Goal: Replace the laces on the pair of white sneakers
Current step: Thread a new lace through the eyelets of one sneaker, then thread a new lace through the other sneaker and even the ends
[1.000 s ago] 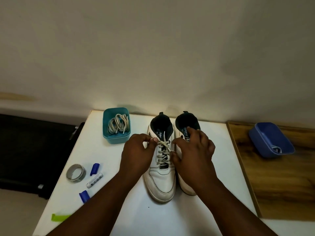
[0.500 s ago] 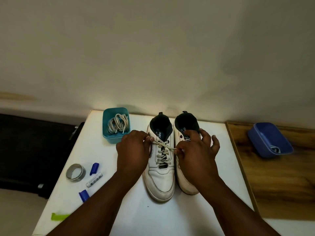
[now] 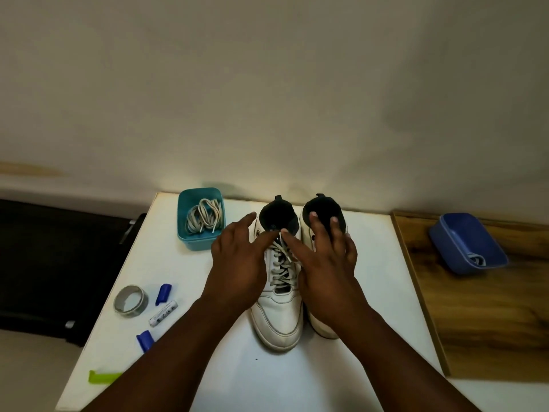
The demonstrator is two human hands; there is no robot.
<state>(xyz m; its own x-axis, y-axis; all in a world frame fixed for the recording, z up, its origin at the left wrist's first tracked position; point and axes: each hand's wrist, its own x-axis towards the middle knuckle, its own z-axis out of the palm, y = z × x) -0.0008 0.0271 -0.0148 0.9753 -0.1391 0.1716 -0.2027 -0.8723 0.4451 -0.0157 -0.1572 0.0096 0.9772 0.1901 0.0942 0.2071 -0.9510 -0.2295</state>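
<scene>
Two white sneakers stand side by side on the white table [image 3: 356,307], toes toward me. The left sneaker [image 3: 279,322] is threaded with a grey-white lace [image 3: 282,272]. The right sneaker [image 3: 322,327] is mostly hidden under my right hand [image 3: 326,269]. My left hand [image 3: 237,263] hovers over the left sneaker's left side with fingers stretched out. Both thumb tips meet at the loose lace end near the top eyelets, and the other fingers are spread straight. A teal box [image 3: 196,242] at the back left holds a bundle of spare laces [image 3: 205,218].
On the table's left lie a tape roll [image 3: 130,301], two blue caps [image 3: 163,294] [image 3: 144,340], a white battery [image 3: 163,313] and a green clip [image 3: 104,377]. A blue tray [image 3: 466,242] with a coiled lace sits on the wooden surface [image 3: 490,322] at right. The wall stands just behind.
Both hands have gone from pinching and pulling the lace sideways to spread, straight fingers, and they have moved forward toward the sneaker collars. The lace now hangs slack.
</scene>
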